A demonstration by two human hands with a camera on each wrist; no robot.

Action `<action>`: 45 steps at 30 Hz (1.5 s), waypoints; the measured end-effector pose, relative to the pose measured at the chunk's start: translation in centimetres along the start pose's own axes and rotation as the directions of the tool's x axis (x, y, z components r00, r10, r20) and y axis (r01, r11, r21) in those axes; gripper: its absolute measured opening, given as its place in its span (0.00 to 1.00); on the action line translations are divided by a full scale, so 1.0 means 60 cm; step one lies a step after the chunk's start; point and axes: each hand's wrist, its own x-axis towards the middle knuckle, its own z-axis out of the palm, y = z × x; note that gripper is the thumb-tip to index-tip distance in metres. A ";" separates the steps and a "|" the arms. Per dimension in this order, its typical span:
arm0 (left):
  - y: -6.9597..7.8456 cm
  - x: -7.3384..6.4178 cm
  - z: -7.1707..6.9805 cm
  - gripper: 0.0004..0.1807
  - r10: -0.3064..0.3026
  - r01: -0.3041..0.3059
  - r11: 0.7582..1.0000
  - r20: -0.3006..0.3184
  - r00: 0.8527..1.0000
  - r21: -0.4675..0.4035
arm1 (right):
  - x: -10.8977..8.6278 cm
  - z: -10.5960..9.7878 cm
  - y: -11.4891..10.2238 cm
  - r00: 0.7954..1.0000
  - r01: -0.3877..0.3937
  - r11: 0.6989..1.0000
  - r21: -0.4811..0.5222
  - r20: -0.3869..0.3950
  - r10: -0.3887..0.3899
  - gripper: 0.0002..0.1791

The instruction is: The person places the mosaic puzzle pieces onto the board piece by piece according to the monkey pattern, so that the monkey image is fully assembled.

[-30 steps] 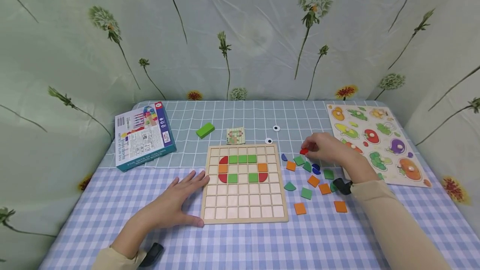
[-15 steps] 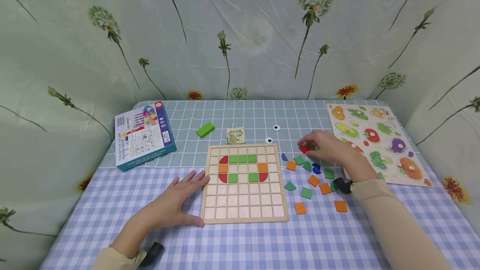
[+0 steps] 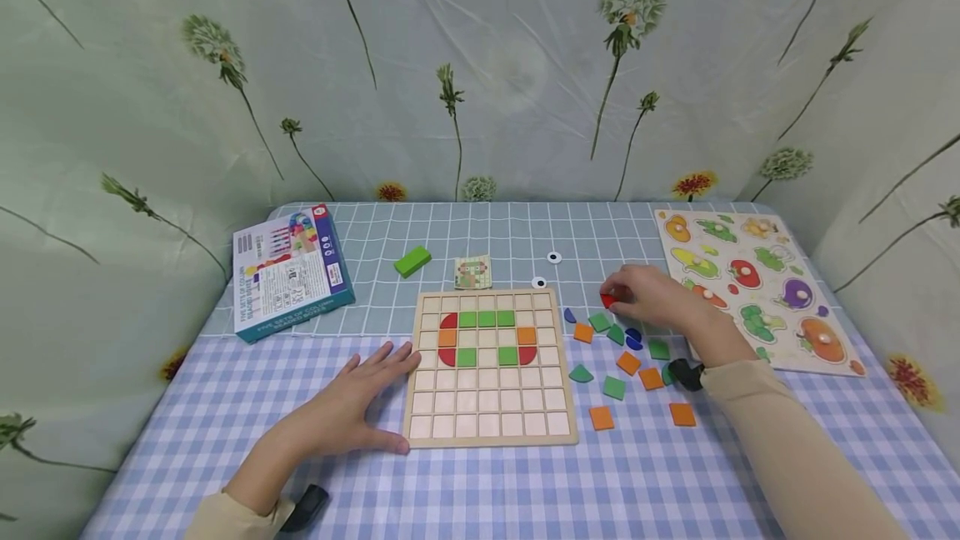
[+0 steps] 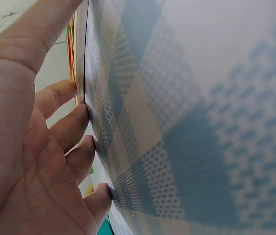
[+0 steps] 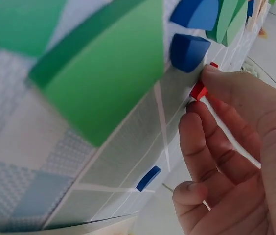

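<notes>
My left hand [image 3: 347,408] lies with spread, straight fingers along the left side of the wooden grid board [image 3: 492,443], thumb at its lower left corner. In the left wrist view, the fingertips [image 4: 81,111] touch the board's edge and the checked cloth. Far to the right, my right hand [image 3: 651,298] pinches a small red tile [image 5: 199,90] between thumb and fingers, low over the tabletop. Most of that tile is hidden by the fingers. On the board sit green squares [image 3: 487,318], orange squares [image 3: 527,336] and red quarter-rounds [image 3: 528,355].
Loose tiles lie right of the board: orange squares [image 3: 602,418], green squares [image 3: 614,387], green quarter-rounds [image 3: 581,373] and blue pieces [image 3: 633,342]. Behind the board are a pattern card [image 3: 472,272], a green block [image 3: 412,262] and eye discs [image 3: 554,257]. A box [image 3: 292,273] and vegetable puzzle [image 3: 750,273] flank these.
My right hand first shifts slightly, showing more of the red tile, then its fingers close in over the tile again. The left hand and the board stay in place.
</notes>
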 end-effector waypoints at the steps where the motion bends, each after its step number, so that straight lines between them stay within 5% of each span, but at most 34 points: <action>1: 0.000 0.000 0.000 0.64 -0.001 0.001 1.000 0.000 1.000 0.002 | 0.001 0.000 -0.001 1.000 -0.006 1.000 0.003 0.001 0.006 0.14; 9: 0.003 0.000 -0.001 0.64 -0.004 0.004 1.000 0.005 1.000 0.001 | 0.004 0.005 -0.012 0.999 0.009 1.000 -0.002 -0.042 -0.009 0.09; 17: 0.002 0.001 -0.002 0.64 -0.005 0.005 1.000 0.002 1.000 0.012 | 0.014 0.007 -0.065 0.994 0.078 0.996 0.033 -0.083 -0.075 0.09; 32: 0.000 0.000 0.000 0.64 -0.002 0.002 1.000 0.000 1.000 0.000 | 0.055 0.029 -0.156 0.988 0.149 0.988 0.042 0.029 -0.150 0.11; 45: 0.003 -0.001 -0.001 0.64 0.000 0.000 1.000 -0.004 1.000 -0.002 | 0.079 0.042 -0.167 0.984 0.151 0.985 0.085 0.077 -0.158 0.08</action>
